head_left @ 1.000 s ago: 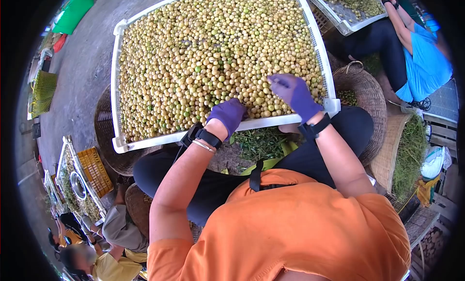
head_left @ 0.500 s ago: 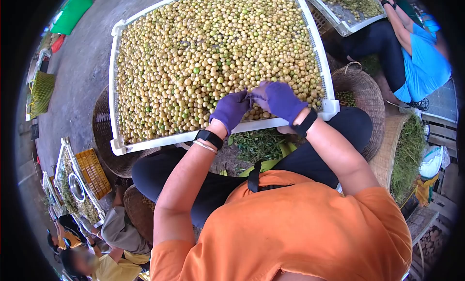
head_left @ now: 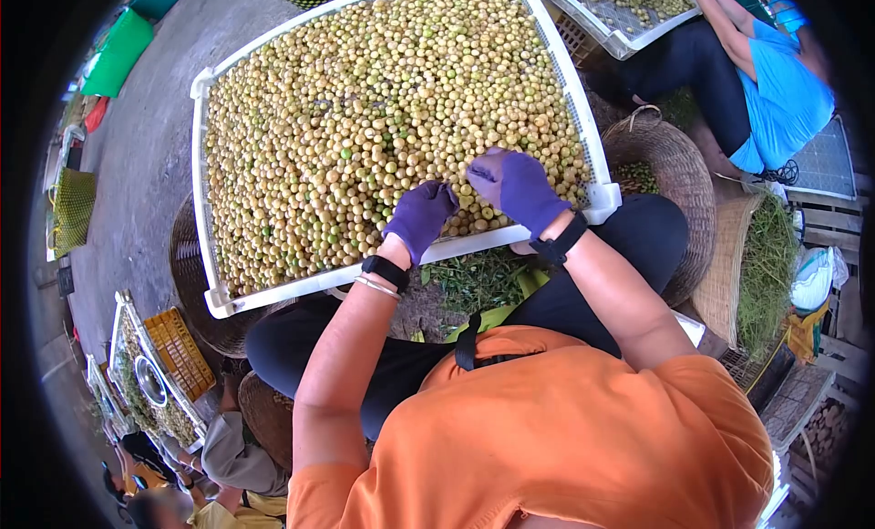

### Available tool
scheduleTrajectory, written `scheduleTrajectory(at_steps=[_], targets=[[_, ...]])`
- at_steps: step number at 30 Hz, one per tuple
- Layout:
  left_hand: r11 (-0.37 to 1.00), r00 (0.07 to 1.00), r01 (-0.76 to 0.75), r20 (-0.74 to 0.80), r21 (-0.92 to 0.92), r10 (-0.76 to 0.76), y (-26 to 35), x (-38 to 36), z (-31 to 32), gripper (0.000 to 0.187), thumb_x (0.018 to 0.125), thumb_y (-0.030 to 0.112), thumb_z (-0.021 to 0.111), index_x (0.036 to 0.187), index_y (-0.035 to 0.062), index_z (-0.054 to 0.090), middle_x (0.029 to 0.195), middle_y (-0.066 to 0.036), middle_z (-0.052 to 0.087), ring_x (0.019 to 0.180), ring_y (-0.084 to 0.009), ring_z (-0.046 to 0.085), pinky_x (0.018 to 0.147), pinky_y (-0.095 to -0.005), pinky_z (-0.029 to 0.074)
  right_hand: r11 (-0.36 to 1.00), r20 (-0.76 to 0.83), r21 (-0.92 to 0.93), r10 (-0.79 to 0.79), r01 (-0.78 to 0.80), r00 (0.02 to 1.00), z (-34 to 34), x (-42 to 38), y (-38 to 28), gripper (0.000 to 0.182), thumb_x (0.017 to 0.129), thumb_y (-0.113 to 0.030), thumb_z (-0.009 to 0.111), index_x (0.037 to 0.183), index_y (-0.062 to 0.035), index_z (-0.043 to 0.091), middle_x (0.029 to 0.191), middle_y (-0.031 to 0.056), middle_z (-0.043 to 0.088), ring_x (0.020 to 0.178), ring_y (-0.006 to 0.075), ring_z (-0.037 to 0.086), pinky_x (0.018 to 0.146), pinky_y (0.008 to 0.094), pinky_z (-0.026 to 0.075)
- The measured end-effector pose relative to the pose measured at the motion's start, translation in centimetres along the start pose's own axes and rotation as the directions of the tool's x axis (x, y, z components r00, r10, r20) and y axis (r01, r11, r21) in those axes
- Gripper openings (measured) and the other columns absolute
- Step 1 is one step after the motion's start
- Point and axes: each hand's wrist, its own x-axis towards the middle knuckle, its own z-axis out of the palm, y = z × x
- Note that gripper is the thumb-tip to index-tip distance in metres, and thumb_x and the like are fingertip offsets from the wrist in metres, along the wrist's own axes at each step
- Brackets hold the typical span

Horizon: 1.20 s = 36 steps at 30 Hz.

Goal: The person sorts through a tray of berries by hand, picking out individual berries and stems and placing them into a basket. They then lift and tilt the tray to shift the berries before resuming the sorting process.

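A white plastic tray (head_left: 592, 128) full of small round yellowish-green fruits (head_left: 355, 128) sits across in front of me. Over its near edge is my left hand (head_left: 421, 219), in a purple glove, with its fingers curled closed. My right hand (head_left: 524, 190), gloved the same way, is just right of it above the fruits, fingers folded in. A small gap separates the two hands. Whatever either hand may be pinching is hidden by the gloves and fingers.
Woven baskets stand by my knees, one at the right (head_left: 670, 174) and a darker one at the left (head_left: 196, 274). A person in a blue shirt (head_left: 788, 101) sits by another tray (head_left: 615, 23). Green stems (head_left: 766, 274) fill a basket at right. More people and a yellow crate (head_left: 178, 351) are lower left.
My hands were together at the fingertips and are now apart, the left lower and the right slightly higher. The whole view has shifted a little.
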Motion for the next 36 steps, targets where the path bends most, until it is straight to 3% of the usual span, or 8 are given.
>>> scheduleTrajectory(at_steps=[3,8,13,15,18,25,32,36], targets=[[0.877,0.993,-0.107,-0.011,-0.468,0.115,-1.0,0.0,0.7,0.025,0.092,0.022,0.057,0.107,0.0017,0.062,0.076,0.0,0.062,0.059,-0.0073,0.05,0.055,-0.024,0.043,0.959,0.091,0.248,0.119,-0.138,0.989,-0.1,-0.2,-0.7,0.026,0.085,-0.032,0.06,0.079,-0.0069,0.065,0.075,0.013,0.063,0.069,0.033,0.061,0.063,0.0402,0.048],[0.946,0.989,-0.086,0.086,-0.314,0.119,-0.7,0.0,0.6,0.031,0.093,0.025,0.058,0.115,0.0037,0.059,0.067,0.005,0.055,0.053,-0.0032,0.044,0.049,-0.0181,0.036,0.854,0.052,0.497,0.151,-0.157,0.987,-0.3,-1.2,-2.2,0.026,0.084,-0.029,0.062,0.079,-0.0042,0.065,0.071,0.0166,0.061,0.065,0.0318,0.06,0.061,0.0382,0.047],[1.0,0.991,-0.018,0.132,-0.009,0.019,0.0,-0.8,0.2,0.036,0.093,0.028,0.057,0.121,0.005,0.056,0.065,0.005,0.052,0.052,-0.0045,0.046,0.048,-0.0196,0.036,0.99,-0.023,-0.109,-0.094,0.091,0.995,-0.3,-1.0,-1.4,0.018,0.089,-0.023,0.055,0.094,-0.0087,0.065,0.074,0.0132,0.064,0.061,0.0279,0.064,0.057,0.0366,0.05],[0.966,0.989,-0.017,0.141,-0.257,0.055,-0.5,-0.7,0.5,0.041,0.093,0.028,0.056,0.127,0.0057,0.05,0.068,0.005,0.052,0.053,-0.0049,0.046,0.049,-0.0206,0.036,0.947,-0.222,0.319,0.127,-0.051,0.967,0.2,-0.4,-0.8,0.018,0.091,-0.022,0.053,0.095,-0.0066,0.063,0.072,0.0099,0.063,0.057,0.0222,0.062,0.052,0.0334,0.048],[0.652,0.978,0.047,0.169,-0.757,0.125,-0.6,-2.0,0.3,0.038,0.095,0.028,0.053,0.128,0.0108,0.045,0.083,-0.002,0.054,0.064,-0.0093,0.051,0.054,-0.0227,0.04,0.254,0.267,0.872,0.473,-0.42,0.84,-1.5,-0.4,-1.2,0.023,0.095,-0.025,0.05,0.093,-0.005,0.06,0.067,0.0002,0.054,0.047,0.008,0.048,0.039,0.0222,0.039],[-0.057,0.952,-0.04,-0.056,-0.998,0.301,-0.1,-0.4,2.4,0.043,0.098,0.042,0.042,0.108,0.0038,0.058,0.094,-0.008,0.057,0.087,-0.0235,0.054,0.084,-0.0367,0.046,-0.295,0.453,0.891,0.513,-0.346,0.729,1.7,-1.5,-2.3,0.046,0.095,-0.052,0.042,0.092,-0.0095,0.059,0.072,0.0015,0.059,0.05,0.0144,0.053,0.043,0.0285,0.045],[0.612,0.878,-0.478,-0.345,-0.63,0.332,1.8,-2.3,5.1,0.055,0.102,0.044,0.022,0.122,0.0034,0.053,0.11,-0.007,0.058,0.107,-0.0197,0.053,0.1,-0.0347,0.038,-0.445,0.498,0.841,0.409,-0.309,0.765,3.9,-1.7,-3.2,0.069,0.09,-0.071,0.023,0.092,-0.014,0.062,0.075,0.0028,0.063,0.07,0.0195,0.061,0.061,0.0372,0.052],[0.604,0.792,-0.61,-0.376,-0.512,0.481,1.6,-2.2,5.7,0.058,0.103,0.038,0.014,0.133,-0.0026,0.043,0.131,-0.013,0.05,0.124,-0.0224,0.045,0.11,-0.0336,0.027,-0.213,0.41,0.912,0.469,-0.351,0.782,3.4,-1.9,-3.3,0.067,0.091,-0.068,0.025,0.093,-0.0117,0.061,0.075,0.0033,0.063,0.072,0.019,0.062,0.065,0.0342,0.05]])
